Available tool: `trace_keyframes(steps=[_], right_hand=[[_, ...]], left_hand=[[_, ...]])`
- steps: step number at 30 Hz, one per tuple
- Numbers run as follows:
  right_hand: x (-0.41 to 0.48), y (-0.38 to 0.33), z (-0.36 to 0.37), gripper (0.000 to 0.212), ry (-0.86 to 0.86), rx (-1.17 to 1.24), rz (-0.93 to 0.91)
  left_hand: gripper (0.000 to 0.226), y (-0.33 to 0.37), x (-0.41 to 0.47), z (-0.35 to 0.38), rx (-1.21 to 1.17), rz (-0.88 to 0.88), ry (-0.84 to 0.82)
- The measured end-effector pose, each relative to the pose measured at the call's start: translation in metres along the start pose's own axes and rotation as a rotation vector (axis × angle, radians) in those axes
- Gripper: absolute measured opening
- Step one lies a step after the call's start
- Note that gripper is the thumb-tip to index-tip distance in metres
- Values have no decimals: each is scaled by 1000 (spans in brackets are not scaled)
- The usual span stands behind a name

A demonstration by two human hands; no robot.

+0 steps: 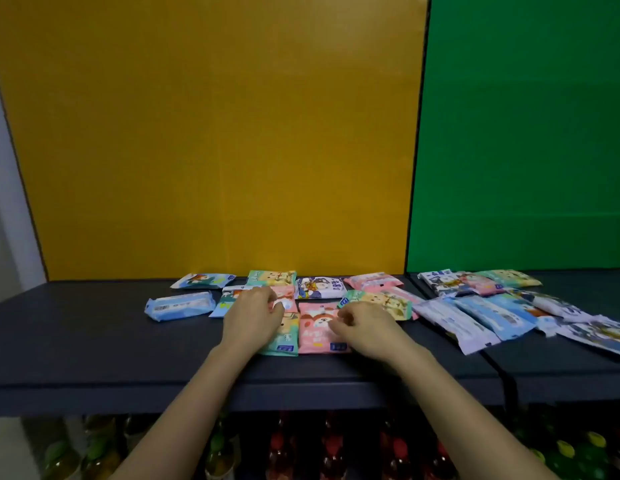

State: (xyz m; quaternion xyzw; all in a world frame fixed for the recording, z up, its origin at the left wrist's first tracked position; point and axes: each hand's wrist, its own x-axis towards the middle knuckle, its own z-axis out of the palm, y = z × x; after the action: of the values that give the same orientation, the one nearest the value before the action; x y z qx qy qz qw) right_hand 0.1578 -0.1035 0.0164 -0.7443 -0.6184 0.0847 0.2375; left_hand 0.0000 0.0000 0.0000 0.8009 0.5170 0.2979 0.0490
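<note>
Head view: dark worktop [94,334], centre front. Left grip [255,311] lies over a green packet [284,339], fingers curled round the near edge of a small pink packet [287,296] just behind it. Right grip [362,329] sits on a large pink packet [317,336] that touches the green one; fingers curled, true pinch cannot be told. More packets [475,317] scattered off right. Bottles [281,445] on the level below.
</note>
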Motion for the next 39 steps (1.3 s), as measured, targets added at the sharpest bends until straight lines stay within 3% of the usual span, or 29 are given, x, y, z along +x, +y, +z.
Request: trace_keyframes(steps=[6,10,15,19,24,30,33,39], right_hand=[[38,-8,12,66,-118,-284,37],[60,-12,18,79,-149,-350,66],[83,-5,20,90,-207,-166,133],[89,4,22,91,-185,75,168],[87,16,20,61,33,164,72],[88,-11,-7,50,235,413,-135],[83,-59,-3,45,171,598,-310],[32,-181,71,41,-197,802,-603]], left_hand=[[38,-4,47,25,123,-119,-103],[60,-2,70,34,176,-192,-203],[73,4,90,37,224,-221,-376],[81,3,102,34,15,-327,-441],[59,-2,105,29,-52,-297,-207],[26,-4,88,-37,-506,-330,58],[26,-38,48,-85,-619,-406,258],[15,-126,-109,-156,-507,-687,588]])
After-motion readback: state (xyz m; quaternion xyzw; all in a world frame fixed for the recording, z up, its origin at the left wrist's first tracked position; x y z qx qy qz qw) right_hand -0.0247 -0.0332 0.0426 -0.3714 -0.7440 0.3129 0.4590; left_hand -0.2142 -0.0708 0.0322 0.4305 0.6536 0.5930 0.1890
